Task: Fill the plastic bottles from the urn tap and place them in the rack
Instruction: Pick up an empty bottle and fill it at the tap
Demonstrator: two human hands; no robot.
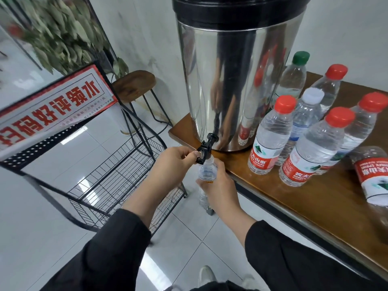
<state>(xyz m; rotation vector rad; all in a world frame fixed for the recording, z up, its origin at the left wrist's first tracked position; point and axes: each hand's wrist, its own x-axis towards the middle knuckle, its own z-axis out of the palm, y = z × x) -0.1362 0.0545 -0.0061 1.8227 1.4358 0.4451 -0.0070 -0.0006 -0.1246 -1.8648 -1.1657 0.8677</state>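
Sleeves: black (117, 244), covering both forearms at the bottom of the view, with pale shoes (206, 275) on the tiled floor between them.
Right hand (220, 186): grip clamped round the middle of an uncapped clear bottle (206, 171), held upright with its mouth just under the spout.
Left hand (172, 162): fingers curled, thumb and fingertips pinching the black tap lever (202, 153).
Tap: black, sticking out from the base of the urn past the counter edge.
Urn (235, 80): tall, shiny steel with a black band near the top, standing at the left end of the counter (294, 198).
Counter: brown wood with a dark frame, running away to the right.
Capped bottles: a cluster standing right of the urn, four with red caps (270, 133), one white-capped (308, 114), one green-capped (294, 76) at the back.
Lying bottle (373, 177): on its side near the right edge, red and white label showing.
Rack (117, 171): black wire shelves on a metal frame, left of the hands, on the floor, with no bottles on the visible shelves.
Sign (52, 106): red and white with large characters, fixed at the top of the rack.
Stool (134, 85): wooden seat on black legs, behind the rack by the wall.
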